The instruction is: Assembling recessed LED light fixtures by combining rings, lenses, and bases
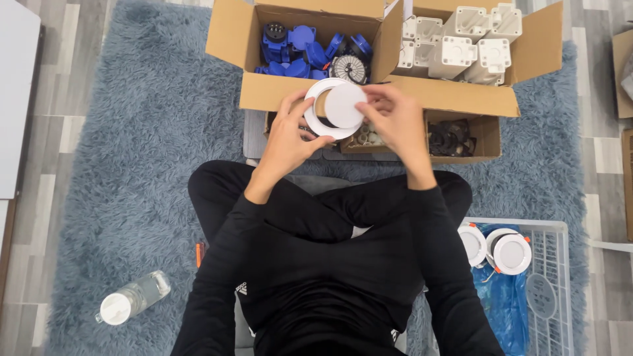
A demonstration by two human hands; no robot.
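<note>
My left hand (288, 137) grips a white plastic ring (315, 124) by its left rim, holding it up in front of me. My right hand (397, 120) holds a white round disc (343, 105) by its right edge, tilted and partly inside the ring's opening. Both sit just above the near edge of a cardboard box (264, 92) that contains blue plastic parts (297, 49) and a round finned metal part (348, 68). I sit cross-legged in black clothes on a grey-blue shaggy rug (132, 165).
A second open box (461, 95) at the back right holds white plastic housings (461, 43). A smaller box (484, 135) holds dark small parts. A white wire basket (560, 227) at right holds finished round white lamps (511, 254) on blue plastic. A clear bottle (132, 298) lies at lower left.
</note>
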